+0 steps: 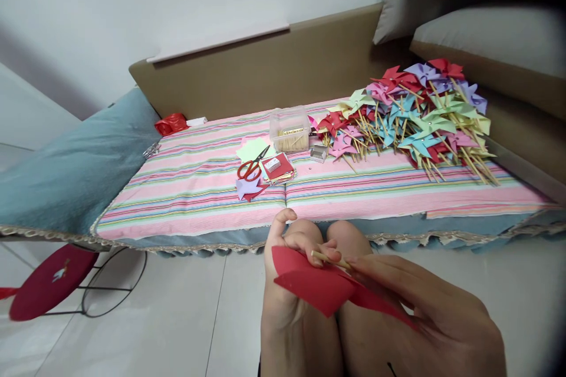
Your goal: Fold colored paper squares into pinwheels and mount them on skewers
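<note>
Grip closed: left hand (283, 271) on red paper (309, 285), right hand (435, 303) on thin stick (326, 258); hard squeeze could crease red paper, slack hold could let thin stick slip.

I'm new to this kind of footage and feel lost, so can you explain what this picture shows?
There's no machine here: a person works with two bare hands, seen in one picture from a camera worn on their head, looking forward and down. The left hand and right hand together hold folded red paper and a thin stick. Beyond, on a striped cloth, lie scissors, a small paper stack, a clear box and, at right, many colourful pinwheels.
</note>
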Demonstrator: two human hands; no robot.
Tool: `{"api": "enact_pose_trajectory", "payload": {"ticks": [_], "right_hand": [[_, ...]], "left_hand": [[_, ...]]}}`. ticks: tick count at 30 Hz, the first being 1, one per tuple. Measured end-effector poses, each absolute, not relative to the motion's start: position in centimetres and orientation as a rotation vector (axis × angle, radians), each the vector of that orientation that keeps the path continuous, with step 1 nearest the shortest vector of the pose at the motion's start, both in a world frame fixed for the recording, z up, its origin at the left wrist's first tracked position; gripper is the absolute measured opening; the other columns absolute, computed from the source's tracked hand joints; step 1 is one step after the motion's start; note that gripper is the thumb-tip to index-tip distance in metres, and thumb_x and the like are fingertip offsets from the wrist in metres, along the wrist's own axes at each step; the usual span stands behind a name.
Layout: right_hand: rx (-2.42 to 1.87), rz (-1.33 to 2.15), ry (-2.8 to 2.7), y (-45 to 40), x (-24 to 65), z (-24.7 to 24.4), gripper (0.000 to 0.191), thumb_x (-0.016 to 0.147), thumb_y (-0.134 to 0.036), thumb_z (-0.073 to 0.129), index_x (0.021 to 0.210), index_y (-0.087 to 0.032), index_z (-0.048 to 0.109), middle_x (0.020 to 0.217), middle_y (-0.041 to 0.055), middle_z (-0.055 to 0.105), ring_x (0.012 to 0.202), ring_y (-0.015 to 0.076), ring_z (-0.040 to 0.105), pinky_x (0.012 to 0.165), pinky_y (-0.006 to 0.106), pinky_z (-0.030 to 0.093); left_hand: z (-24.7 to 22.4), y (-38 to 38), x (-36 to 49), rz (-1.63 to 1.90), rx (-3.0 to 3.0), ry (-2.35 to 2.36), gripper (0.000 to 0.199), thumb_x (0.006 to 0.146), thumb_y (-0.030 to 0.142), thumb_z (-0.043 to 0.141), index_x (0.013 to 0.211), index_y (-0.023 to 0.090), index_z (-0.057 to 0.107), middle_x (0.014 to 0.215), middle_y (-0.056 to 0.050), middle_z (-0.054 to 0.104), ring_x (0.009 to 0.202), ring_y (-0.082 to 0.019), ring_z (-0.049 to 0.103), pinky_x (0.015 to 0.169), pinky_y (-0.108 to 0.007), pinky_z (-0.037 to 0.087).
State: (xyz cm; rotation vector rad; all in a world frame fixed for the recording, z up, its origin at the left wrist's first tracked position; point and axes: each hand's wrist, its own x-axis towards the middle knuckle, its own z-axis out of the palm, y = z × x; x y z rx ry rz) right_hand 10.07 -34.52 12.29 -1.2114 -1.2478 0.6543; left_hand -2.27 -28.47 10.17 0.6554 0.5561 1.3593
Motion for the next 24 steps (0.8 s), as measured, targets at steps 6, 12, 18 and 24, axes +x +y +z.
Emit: {"api": "enact_pose_trajectory", "payload": {"ticks": [6,12,18,24], "right_hand": [[-1.178,0.637,-1.22,-34.5,9.9,12.2,0.017,0.08,-0.015,0.065,0.091,-0.026,0.073,0.089,0.0022,0.075,0.074,0.0201,0.072,0.07,0.026,0.06],[-1.146,0.585,-1.252,-34.4,10.0,12.1,0.019,0.081,-0.014,0.064,0.094,-0.026,0.072,0.091,0.0025,0.075,0.074,0.02,0.072,0.069,0.026,0.06],[-1.084,0.501,-1.369,-34.1,10.6,11.3,0.025,0.08,-0.01,0.064,0.099,-0.024,0.07,0.094,0.0024,0.075,0.076,0.0187,0.072,0.07,0.022,0.06],[-1.058,0.47,-1.414,-34.0,10.8,11.0,0.029,0.079,-0.008,0.064,0.104,-0.022,0.069,0.098,0.004,0.074,0.082,0.0203,0.072,0.072,0.024,0.06]], "left_hand": [[10.4,-28.6,-2.3,1.348,0.68,0.512,0.05,0.063,0.035,0.081,0.099,0.025,0.049,0.054,0.011,0.058,0.063,-0.017,0.069,0.085,-0.044,0.053],[10.8,-28.6,-2.2,1.333,0.63,0.482,0.049,0.06,0.036,0.082,0.096,0.024,0.05,0.053,0.01,0.058,0.057,-0.014,0.066,0.081,-0.041,0.054],[11.7,-29.0,-1.7,1.38,0.584,0.595,0.055,0.055,0.038,0.084,0.096,0.023,0.051,0.051,0.01,0.055,0.056,-0.015,0.066,0.081,-0.041,0.054],[11.0,-28.8,-1.8,1.345,0.544,0.647,0.061,0.047,0.043,0.086,0.092,0.024,0.049,0.046,0.011,0.052,0.055,-0.018,0.066,0.079,-0.044,0.055]]}}
